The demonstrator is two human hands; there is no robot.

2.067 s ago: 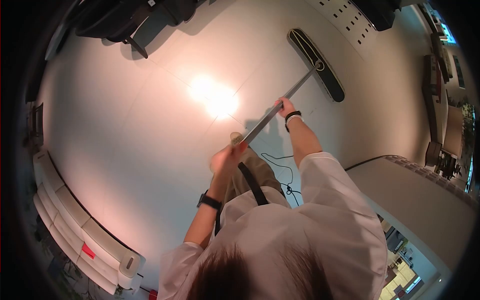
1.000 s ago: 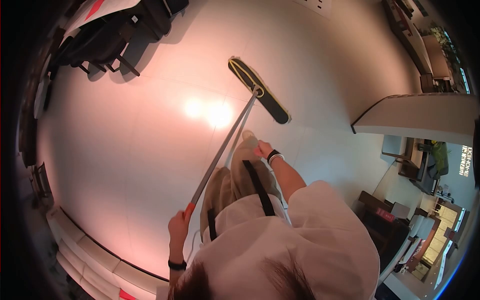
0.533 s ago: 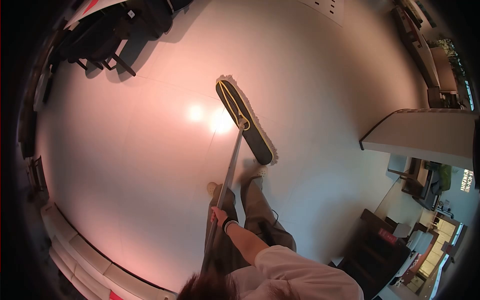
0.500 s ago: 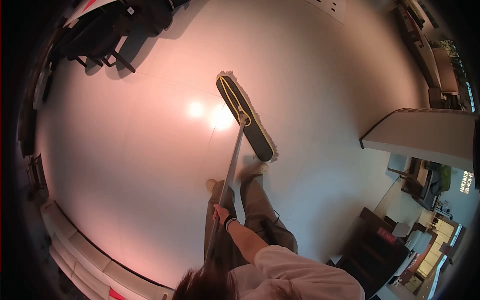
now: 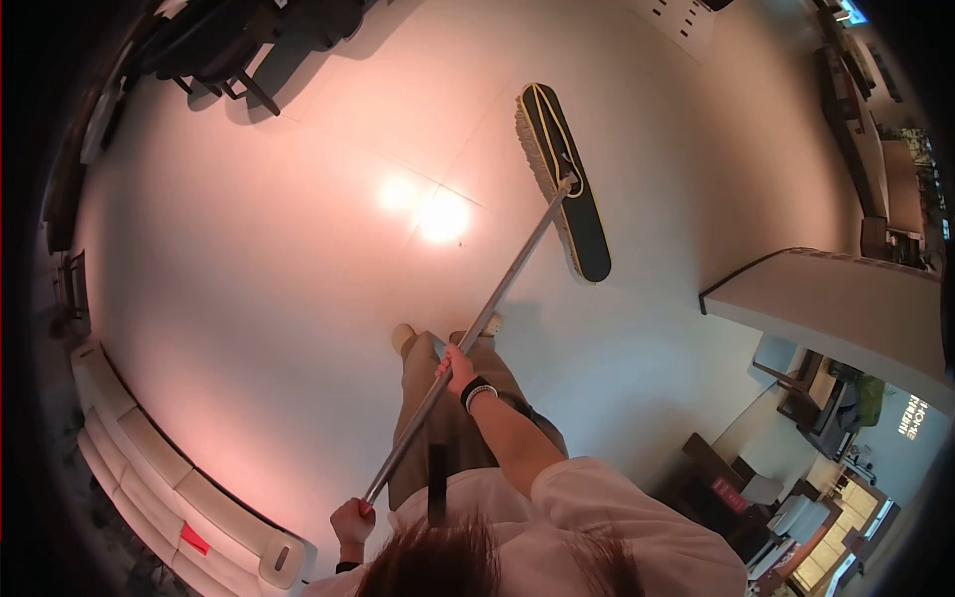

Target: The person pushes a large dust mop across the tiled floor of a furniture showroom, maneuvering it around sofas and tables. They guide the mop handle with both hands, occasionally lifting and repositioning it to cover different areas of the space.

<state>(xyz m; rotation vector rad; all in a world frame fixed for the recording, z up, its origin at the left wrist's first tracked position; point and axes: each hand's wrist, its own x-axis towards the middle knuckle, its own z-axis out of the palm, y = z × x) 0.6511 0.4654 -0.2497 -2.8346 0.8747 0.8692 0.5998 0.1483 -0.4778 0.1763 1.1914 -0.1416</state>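
A long grey mop handle (image 5: 507, 279) slants from the lower left up to a flat dust mop head (image 5: 582, 214), dark on top with yellow cord and a grey fringe along its left side. The mop head lies on the floor ahead and to the right of my feet. My right hand (image 5: 457, 369) is wrapped round the middle of the handle, with dark and light bands on its wrist. Lower down, my left hand (image 5: 352, 520) is closed round the handle's near end, close to my body.
A pale sofa (image 5: 199, 493) with a red item (image 5: 194, 538) curves along the lower left. Dark chairs (image 5: 214, 50) stand at the upper left. At the right are a pale partition (image 5: 826, 298), a desk area and dark furniture. Bright light reflects off the floor.
The mop head has moved to the right and slightly farther away, and its fringe now shows on the left side. My left hand has come into view on the handle's end.
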